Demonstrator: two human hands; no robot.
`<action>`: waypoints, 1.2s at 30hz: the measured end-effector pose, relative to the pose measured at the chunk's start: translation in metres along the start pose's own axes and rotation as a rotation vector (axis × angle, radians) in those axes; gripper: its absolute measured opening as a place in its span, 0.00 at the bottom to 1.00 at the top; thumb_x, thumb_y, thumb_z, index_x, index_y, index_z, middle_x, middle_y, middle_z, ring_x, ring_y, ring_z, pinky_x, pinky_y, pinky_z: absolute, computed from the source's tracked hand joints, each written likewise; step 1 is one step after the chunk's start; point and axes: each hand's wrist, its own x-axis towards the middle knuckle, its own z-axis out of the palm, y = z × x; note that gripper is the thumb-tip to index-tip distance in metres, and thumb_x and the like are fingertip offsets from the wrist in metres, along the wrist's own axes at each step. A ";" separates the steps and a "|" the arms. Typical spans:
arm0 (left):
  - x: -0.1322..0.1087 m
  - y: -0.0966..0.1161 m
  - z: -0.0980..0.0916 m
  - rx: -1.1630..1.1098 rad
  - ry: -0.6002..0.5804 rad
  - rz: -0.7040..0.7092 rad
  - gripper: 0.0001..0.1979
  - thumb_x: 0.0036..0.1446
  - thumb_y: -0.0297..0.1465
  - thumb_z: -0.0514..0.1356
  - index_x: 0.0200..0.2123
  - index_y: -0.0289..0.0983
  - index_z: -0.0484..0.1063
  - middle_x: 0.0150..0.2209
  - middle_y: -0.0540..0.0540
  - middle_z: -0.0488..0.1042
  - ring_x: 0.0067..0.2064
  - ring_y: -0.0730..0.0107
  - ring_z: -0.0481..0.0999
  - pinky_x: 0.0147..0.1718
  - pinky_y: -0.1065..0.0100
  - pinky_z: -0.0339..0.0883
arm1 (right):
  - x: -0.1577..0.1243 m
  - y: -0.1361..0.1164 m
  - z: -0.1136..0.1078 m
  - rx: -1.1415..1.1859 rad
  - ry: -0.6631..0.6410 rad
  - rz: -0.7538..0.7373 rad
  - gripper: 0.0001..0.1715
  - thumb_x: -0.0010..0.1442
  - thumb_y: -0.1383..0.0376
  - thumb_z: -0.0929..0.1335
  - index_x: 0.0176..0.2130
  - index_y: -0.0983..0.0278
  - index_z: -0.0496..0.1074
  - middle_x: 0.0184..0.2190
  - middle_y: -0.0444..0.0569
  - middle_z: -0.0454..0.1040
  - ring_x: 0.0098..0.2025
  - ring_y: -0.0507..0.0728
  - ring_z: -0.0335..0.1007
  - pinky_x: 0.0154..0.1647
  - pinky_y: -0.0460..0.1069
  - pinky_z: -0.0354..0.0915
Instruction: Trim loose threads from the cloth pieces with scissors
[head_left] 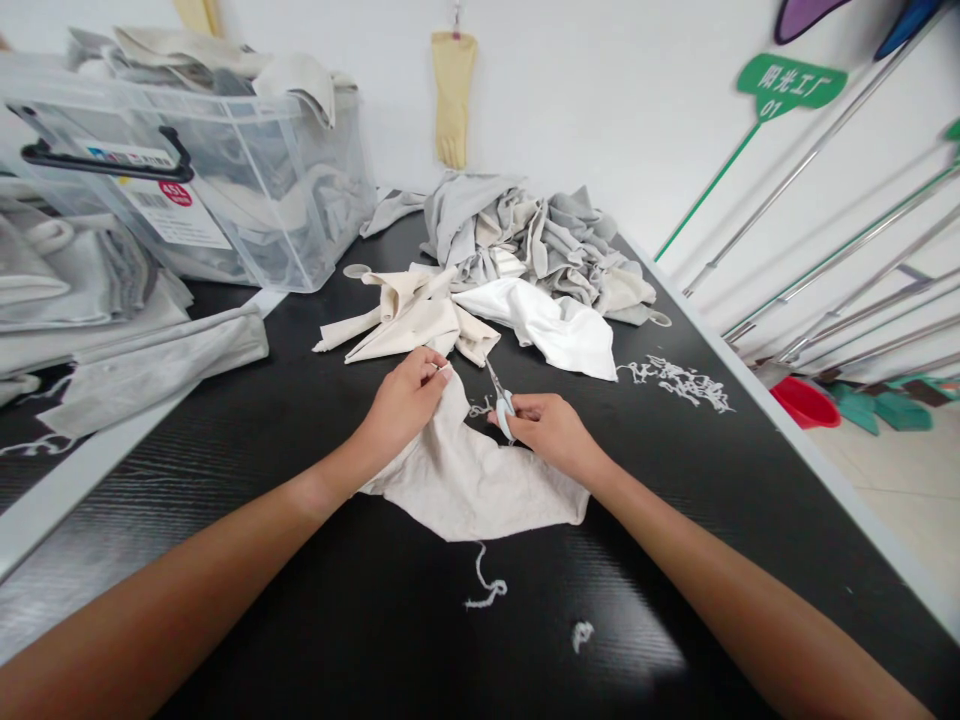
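A cream fabric piece [469, 480] lies flat on the black table [300, 560] in front of me. My left hand [405, 400] pinches its upper corner, fingers closed on the cloth. My right hand [547, 432] is closed on small scissors with light blue handles [501, 400]; their blades point up and away near the cloth's edge. A short bit of white thread [480, 408] lies between the two hands.
A heap of grey and cream cloths [525, 240] sits behind, with a white piece [559, 330] and folded cream pieces [409, 315] in front of it. Clear bins of fabric [225, 190] stand at left. Thread scraps [679, 382] lie at right and near me [486, 590].
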 end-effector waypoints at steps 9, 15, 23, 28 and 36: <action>-0.003 0.014 -0.032 0.623 -0.032 0.022 0.11 0.69 0.36 0.55 0.45 0.39 0.75 0.44 0.39 0.81 0.45 0.52 0.79 0.41 0.60 0.66 | -0.001 -0.012 -0.031 -0.198 -0.040 0.048 0.22 0.62 0.46 0.69 0.32 0.60 0.80 0.20 0.39 0.64 0.24 0.51 0.56 0.25 0.47 0.49; -0.037 0.054 -0.068 0.886 -0.184 0.001 0.09 0.68 0.37 0.56 0.42 0.39 0.73 0.42 0.39 0.80 0.41 0.52 0.79 0.38 0.60 0.64 | -0.015 -0.009 -0.055 -0.144 -0.086 0.075 0.20 0.61 0.47 0.71 0.36 0.61 0.81 0.20 0.40 0.65 0.23 0.51 0.60 0.25 0.48 0.51; -0.111 0.028 -0.082 0.821 -0.289 -0.090 0.09 0.65 0.40 0.59 0.40 0.41 0.69 0.39 0.43 0.77 0.37 0.54 0.78 0.35 0.62 0.59 | -0.064 0.002 -0.054 0.310 -0.181 0.168 0.25 0.63 0.46 0.73 0.46 0.64 0.82 0.32 0.50 0.81 0.33 0.57 0.74 0.36 0.50 0.68; -0.112 0.013 -0.096 0.752 -0.374 -0.197 0.09 0.69 0.36 0.51 0.37 0.43 0.69 0.33 0.46 0.77 0.35 0.56 0.78 0.34 0.62 0.58 | -0.071 0.015 -0.051 0.324 -0.155 0.171 0.25 0.64 0.47 0.73 0.48 0.65 0.82 0.33 0.50 0.82 0.31 0.55 0.72 0.37 0.51 0.69; -0.118 0.023 -0.093 0.907 -0.103 0.027 0.12 0.70 0.32 0.48 0.44 0.39 0.72 0.43 0.38 0.77 0.45 0.48 0.76 0.47 0.53 0.65 | -0.072 0.017 -0.049 0.359 -0.130 0.170 0.25 0.64 0.48 0.73 0.48 0.65 0.81 0.34 0.51 0.82 0.33 0.56 0.74 0.39 0.52 0.70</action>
